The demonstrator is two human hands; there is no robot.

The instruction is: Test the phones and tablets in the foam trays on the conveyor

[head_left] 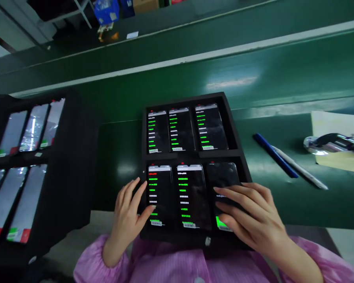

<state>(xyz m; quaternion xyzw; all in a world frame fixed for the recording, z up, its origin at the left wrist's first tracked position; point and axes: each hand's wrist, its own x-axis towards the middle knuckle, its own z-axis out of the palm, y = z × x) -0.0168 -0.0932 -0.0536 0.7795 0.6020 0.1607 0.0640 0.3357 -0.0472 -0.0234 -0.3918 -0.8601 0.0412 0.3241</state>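
Note:
A black foam tray [191, 158] lies before me with several lit smartphones in two rows. My left hand [129, 208] rests at the tray's left edge, fingers spread, its thumb on the lower-left smartphone [162, 196]. That screen lists green and white lines with a red one on top. Over the lower-right smartphone [222, 175] lies my right hand [253, 214], fingers extended across its screen, which is mostly dark with a green block near the bottom. Between the hands sits the lower-middle smartphone [194, 192], untouched. The back row holds an upper-right smartphone [211, 127] and others showing similar lists.
At the left stands another black tray [67, 157] with several phones bearing red and green stickers. To the right lie a blue pen [275, 155], a white pen [301, 167], and a shiny metal object [333, 143] on yellowish paper [339, 163]. A blue bin [106, 11] is at the back.

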